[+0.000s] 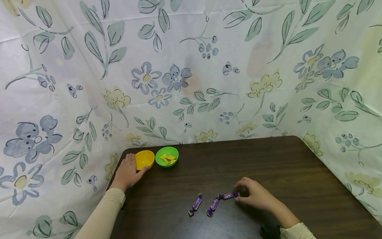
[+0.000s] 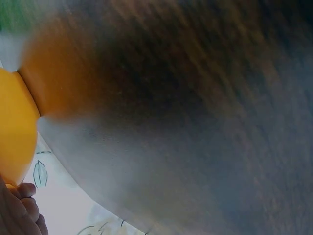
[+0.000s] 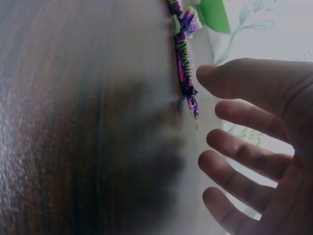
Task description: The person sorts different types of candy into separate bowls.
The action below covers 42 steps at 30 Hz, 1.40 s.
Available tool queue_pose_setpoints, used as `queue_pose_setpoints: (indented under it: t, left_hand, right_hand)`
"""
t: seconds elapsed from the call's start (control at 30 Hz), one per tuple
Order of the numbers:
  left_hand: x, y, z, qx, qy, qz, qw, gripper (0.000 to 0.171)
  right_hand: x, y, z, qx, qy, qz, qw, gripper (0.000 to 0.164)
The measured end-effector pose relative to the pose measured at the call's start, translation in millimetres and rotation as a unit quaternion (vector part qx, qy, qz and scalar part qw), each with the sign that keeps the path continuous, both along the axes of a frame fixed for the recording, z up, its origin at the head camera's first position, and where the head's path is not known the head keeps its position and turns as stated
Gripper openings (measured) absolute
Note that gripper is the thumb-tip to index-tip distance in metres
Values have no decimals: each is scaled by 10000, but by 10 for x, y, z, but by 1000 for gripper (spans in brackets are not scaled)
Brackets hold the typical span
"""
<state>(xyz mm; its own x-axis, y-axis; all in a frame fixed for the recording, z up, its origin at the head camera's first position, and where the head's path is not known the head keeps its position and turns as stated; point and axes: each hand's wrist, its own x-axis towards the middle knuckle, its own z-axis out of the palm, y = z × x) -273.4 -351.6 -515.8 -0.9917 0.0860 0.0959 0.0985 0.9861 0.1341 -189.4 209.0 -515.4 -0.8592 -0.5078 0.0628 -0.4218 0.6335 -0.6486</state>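
My left hand (image 1: pixel 129 172) rests against the near left side of a yellow bowl (image 1: pixel 145 159), its fingers extended along the side and its thumb at the near edge. The left wrist view shows the yellow bowl (image 2: pixel 14 127) with fingertips below it. My right hand (image 1: pixel 253 194) is at the right end of a purple-wrapped candy (image 1: pixel 228 196), thumb and fingers parted around that end. In the right wrist view the same candy (image 3: pixel 185 63) lies just beyond the thumb. Two more purple-wrapped candies, one in the middle (image 1: pixel 214 204) and one on the left (image 1: pixel 197 203), lie on the table.
Right of the yellow bowl stands a green bowl (image 1: pixel 161 162) with yellow-wrapped candies (image 1: pixel 168 158) inside. The dark wooden table (image 1: pixel 179 186) is bordered at the back and sides by a floral cloth (image 1: pixel 191 109).
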Motion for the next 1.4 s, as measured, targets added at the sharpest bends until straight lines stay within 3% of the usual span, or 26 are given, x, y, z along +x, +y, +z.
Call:
queue_pose_setpoints:
  t: [0.13,0.37,0.63,1.1,1.4]
  left_hand:
    - [-9,-17,-32,-20,-19,33,10000,110]
    - [-13,3,-23,-55,50,59,10000,110]
    - [26,35,8,-89,-51,81,9999,107]
    - [-41,-20,-51,-25,89,-13,10000,106]
    - [-23,0,-11,-44,96,-1,9999,106]
  right_hand:
    - [-15,-17,-44,109,110,13,9999,22]
    - [-33,-65,-74,219,246,33,9995,24]
    - [-54,-129,-97,359,177,113,9991,24]
    - [-70,-226,-60,302,-70,285,9991,16]
    - [-97,-246,-73,334,-14,274,9991,12]
